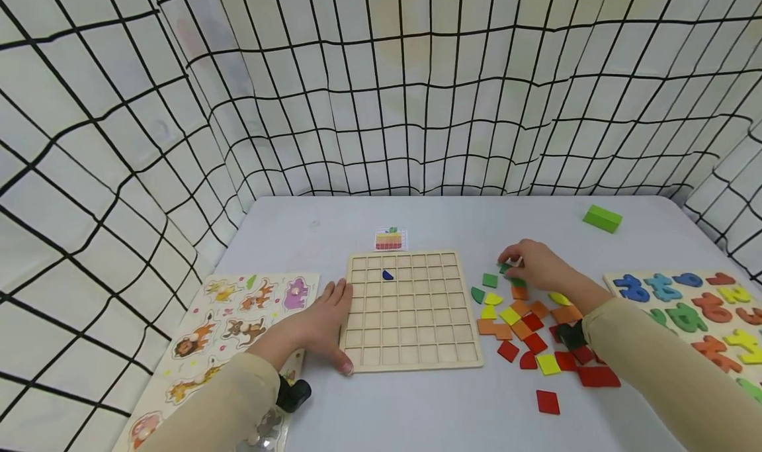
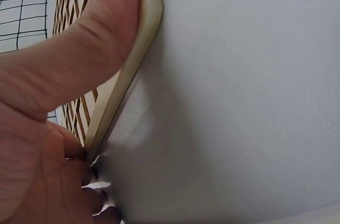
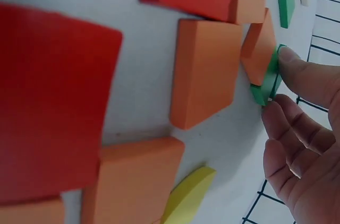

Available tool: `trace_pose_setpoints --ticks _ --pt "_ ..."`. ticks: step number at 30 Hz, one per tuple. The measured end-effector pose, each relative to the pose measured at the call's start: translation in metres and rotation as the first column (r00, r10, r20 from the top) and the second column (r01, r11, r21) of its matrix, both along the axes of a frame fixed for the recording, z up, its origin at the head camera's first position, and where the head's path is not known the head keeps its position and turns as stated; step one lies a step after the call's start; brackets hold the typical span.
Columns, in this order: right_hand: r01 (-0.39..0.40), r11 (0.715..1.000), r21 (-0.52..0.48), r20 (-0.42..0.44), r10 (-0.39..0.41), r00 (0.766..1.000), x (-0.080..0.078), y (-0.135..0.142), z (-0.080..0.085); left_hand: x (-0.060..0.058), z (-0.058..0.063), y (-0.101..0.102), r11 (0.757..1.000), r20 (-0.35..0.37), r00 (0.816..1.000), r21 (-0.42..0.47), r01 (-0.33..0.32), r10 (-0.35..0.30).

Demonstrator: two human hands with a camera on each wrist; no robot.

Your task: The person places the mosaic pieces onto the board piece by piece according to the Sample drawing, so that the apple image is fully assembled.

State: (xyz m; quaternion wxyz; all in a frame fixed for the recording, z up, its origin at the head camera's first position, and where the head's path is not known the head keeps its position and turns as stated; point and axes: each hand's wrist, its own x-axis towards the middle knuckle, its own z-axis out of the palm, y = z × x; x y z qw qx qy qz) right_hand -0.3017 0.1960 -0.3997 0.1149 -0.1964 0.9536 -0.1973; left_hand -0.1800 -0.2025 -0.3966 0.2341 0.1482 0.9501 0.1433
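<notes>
My left hand [image 1: 324, 326] rests spread along the left edge of a wooden grid board [image 1: 411, 368]. Its thumb presses on the board's near left corner, as the left wrist view shows close up. One dark blue piece [image 1: 387, 275] lies in an upper cell of the grid. To the right of the board, my right hand [image 1: 536, 265] pinches a small green piece [image 1: 505, 268] between thumb and fingers. Another green piece [image 1: 519, 282] lies under that hand, beside an orange piece [image 3: 260, 49]. The held piece's full outline is partly hidden by the fingers.
Several red, orange and yellow pieces [image 1: 538, 323] lie scattered right of the board. A small picture card [image 1: 390, 239] is behind it. An animal puzzle [image 1: 199, 319] stands left, a number puzzle [image 1: 696, 306] right, a green block [image 1: 602, 218] back right. Black netting [image 1: 417, 108] surrounds the table.
</notes>
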Motion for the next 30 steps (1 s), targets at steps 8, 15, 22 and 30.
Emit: trace_pose_setpoints --ticks 8,15,22,30 --pt "-0.006 0.999 0.04 0.008 0.006 1.0 -0.01 -0.004 0.001 -0.002 0.003 0.001 1.0 0.004 1.0 -0.006 -0.006 0.006" --pt "-0.032 0.999 0.008 -0.052 0.032 0.998 -0.012 -0.016 0.005 0.0 0.004 0.001 1.0 0.007 1.0 -0.019 -0.01 0.01" --pt "-0.081 0.971 -0.224 -0.005 0.082 0.997 -0.016 -0.059 0.01 0.0 0.004 -0.001 1.0 0.004 1.0 -0.028 -0.006 0.007" --pt "-0.019 0.937 -0.349 0.121 0.065 0.991 -0.026 -0.111 0.006 0.002 0.003 0.0 1.0 0.009 1.0 -0.021 -0.014 0.014"
